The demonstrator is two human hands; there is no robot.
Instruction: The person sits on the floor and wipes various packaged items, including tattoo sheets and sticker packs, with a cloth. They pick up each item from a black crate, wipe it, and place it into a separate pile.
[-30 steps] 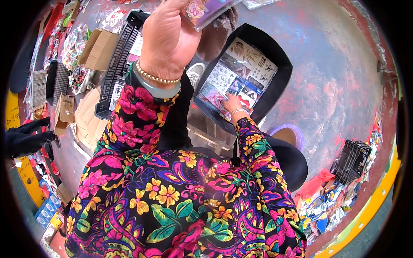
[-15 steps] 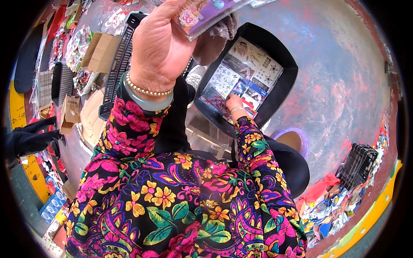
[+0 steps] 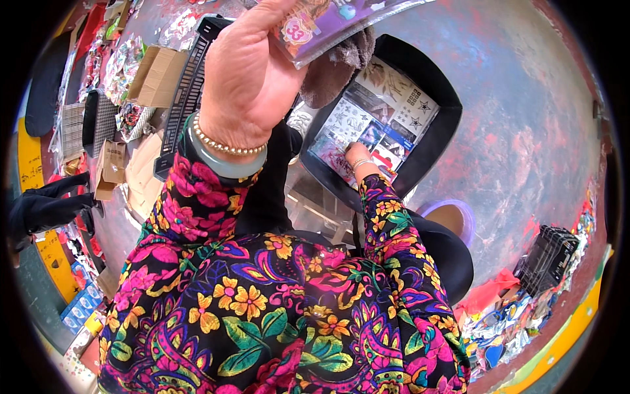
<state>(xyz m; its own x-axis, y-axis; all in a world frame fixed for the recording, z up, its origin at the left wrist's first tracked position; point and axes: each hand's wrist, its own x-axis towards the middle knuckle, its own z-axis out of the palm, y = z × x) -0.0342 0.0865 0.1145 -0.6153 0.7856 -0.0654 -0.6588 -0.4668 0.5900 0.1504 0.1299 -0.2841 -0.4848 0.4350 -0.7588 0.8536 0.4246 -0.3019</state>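
Observation:
My left hand is raised close to the camera and grips a clear plastic packet with colourful printed contents at the top of the view. Its wrist carries a pale green bangle and a bead bracelet. Lower down, my right hand reaches into a black tray and its fingers rest on the printed sheets lying inside it. Whether it grips a sheet I cannot tell. A grey-brown cloth hangs just beside the tray's left rim. Both arms wear flowered sleeves.
Black plastic crates and a cardboard box stand at the upper left among shiny packets. A purple-rimmed bowl sits on the painted floor right of my arm. Another black crate and a heap of packets lie at the lower right.
My left hand has come nearer the camera with the packet and shifted slightly right. My right hand has stayed on the sheets in the tray.

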